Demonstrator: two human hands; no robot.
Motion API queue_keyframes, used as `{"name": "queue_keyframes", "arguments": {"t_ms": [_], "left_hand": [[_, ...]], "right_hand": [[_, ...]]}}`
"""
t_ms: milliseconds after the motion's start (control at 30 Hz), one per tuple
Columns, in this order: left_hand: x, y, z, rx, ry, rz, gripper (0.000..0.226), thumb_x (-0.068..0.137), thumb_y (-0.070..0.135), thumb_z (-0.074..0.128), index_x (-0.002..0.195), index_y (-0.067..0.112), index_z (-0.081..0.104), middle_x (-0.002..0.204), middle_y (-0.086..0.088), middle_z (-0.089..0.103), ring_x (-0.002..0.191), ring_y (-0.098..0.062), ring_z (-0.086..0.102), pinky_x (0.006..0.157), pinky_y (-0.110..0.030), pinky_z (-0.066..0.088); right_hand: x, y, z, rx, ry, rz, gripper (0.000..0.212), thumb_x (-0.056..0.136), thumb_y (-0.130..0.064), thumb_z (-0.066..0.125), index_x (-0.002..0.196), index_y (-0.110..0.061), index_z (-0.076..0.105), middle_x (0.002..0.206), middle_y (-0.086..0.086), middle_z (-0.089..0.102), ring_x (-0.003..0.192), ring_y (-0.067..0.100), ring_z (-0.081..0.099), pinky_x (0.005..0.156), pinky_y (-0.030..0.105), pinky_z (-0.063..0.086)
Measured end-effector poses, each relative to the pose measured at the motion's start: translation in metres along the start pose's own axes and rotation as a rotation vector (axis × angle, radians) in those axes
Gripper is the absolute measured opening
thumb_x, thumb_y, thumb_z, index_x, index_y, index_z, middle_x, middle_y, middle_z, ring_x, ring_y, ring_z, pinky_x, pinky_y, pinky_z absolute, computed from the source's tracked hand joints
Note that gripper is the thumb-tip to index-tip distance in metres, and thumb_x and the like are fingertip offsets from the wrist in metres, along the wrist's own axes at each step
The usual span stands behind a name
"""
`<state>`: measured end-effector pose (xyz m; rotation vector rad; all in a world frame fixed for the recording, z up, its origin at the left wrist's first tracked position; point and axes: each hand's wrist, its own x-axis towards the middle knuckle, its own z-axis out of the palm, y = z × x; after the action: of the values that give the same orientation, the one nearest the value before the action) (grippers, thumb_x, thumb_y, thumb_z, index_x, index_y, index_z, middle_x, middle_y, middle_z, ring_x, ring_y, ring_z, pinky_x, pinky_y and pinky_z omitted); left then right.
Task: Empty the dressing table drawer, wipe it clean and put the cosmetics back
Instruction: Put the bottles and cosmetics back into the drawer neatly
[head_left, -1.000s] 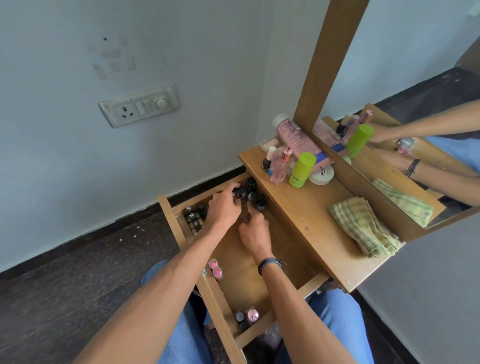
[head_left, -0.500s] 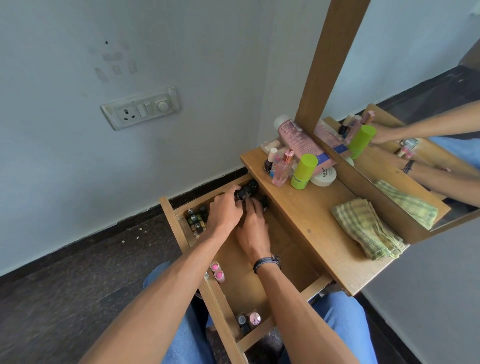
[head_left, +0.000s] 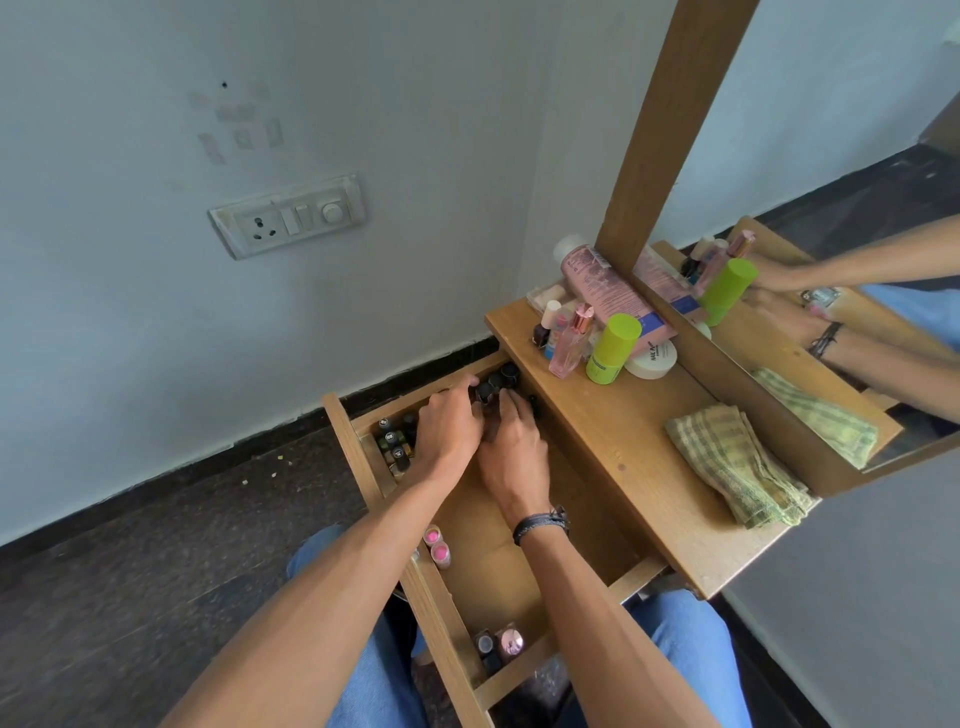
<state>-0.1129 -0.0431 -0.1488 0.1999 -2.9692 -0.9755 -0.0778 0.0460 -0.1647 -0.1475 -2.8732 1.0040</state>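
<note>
The wooden drawer stands pulled out over my lap. At its far end my left hand and my right hand lie side by side, fingers curled round a cluster of small black-capped bottles. More small bottles stand in the far left corner. Two pink-topped tubes lie by the left wall, and two small pots sit at the near end. On the tabletop stand a green bottle, a pink perfume bottle, a pink tube and a white jar.
A folded green checked cloth lies on the tabletop's right part. The mirror in its wooden frame rises behind the table. A switch plate sits on the wall to the left. Dark floor lies left of the drawer.
Both hands have closed together on the black-capped bottles at the drawer's far end; the right hand slid forward beside the left.
</note>
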Motion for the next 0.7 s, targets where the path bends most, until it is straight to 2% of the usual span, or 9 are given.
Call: {"name": "queue_keyframes", "arguments": {"t_ms": [200,400,533,700], "left_hand": [[-0.003,0.0,-0.003,0.017,0.012,-0.003,0.031,0.1,0.025,0.06,0.129,0.014,0.061,0.116,-0.014,0.071,0.106,-0.033,0.069,0.081,-0.042,0.057],[-0.002,0.001,-0.003,0.043,-0.038,-0.019,0.023,0.1,0.022,0.06,0.12,0.012,0.066,0.112,-0.013,0.072,0.103,-0.032,0.07,0.083,-0.043,0.059],[0.001,0.001,-0.003,0.015,-0.116,-0.044,0.022,0.101,0.021,0.058,0.117,0.01,0.068,0.112,-0.015,0.072,0.106,-0.035,0.068,0.089,-0.046,0.056],[0.003,0.0,-0.001,-0.12,-0.174,-0.149,0.021,0.102,0.016,0.051,0.105,0.023,0.07,0.107,-0.008,0.072,0.106,-0.03,0.067,0.089,-0.042,0.052]], "right_hand": [[0.015,-0.008,-0.014,-0.071,-0.015,-0.062,0.055,0.102,-0.017,0.052,0.154,-0.01,0.036,0.162,0.01,0.036,0.128,0.035,0.058,0.098,0.046,0.051],[0.029,-0.01,-0.014,-0.235,-0.135,-0.109,0.063,0.103,-0.014,0.049,0.159,-0.008,0.021,0.159,0.02,0.037,0.119,0.037,0.064,0.092,0.046,0.055],[0.032,-0.011,-0.015,-0.349,-0.119,-0.139,0.057,0.102,-0.011,0.049,0.155,-0.004,0.029,0.154,0.021,0.042,0.12,0.036,0.063,0.092,0.043,0.055],[0.029,-0.015,-0.017,-0.439,-0.107,-0.147,0.031,0.103,-0.003,0.044,0.133,-0.003,0.052,0.134,0.015,0.05,0.099,0.031,0.067,0.079,0.038,0.059]]}}
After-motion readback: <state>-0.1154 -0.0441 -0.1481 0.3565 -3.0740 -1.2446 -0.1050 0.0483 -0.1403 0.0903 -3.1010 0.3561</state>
